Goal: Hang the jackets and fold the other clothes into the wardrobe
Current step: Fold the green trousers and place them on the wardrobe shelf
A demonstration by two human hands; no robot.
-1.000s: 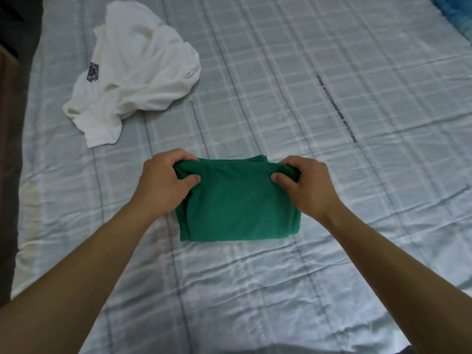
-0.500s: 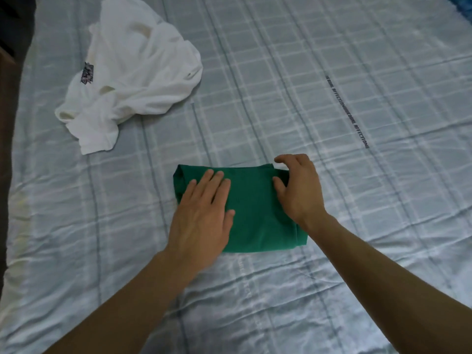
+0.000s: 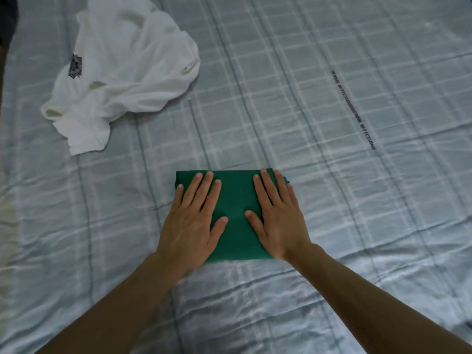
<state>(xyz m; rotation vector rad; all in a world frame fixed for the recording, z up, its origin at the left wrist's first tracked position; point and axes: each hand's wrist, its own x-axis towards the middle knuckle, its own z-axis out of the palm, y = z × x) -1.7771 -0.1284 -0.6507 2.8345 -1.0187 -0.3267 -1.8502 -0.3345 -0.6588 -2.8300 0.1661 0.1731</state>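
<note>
Both hands, left hand [image 3: 190, 221] and right hand [image 3: 277, 218], are laid flat with fingers spread on the folded green garment [image 3: 236, 200], probably to flatten its creases. Beyond it, the white shirt [image 3: 122, 72] is left crumpled on the bed [image 3: 332, 226], unfolded.

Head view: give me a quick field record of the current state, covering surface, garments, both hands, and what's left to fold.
surface: bed with a pale blue checked sheet, wrinkled
green garment: folded into a compact rectangle, lying flat on the sheet
left hand: flat, fingers straight, presses the garment's left part
right hand: flat, fingers straight, presses its right part
white garment: crumpled heap at far left, apart from the green one, not folded
wardrobe: not in view
remaining: white garment to fold
</note>
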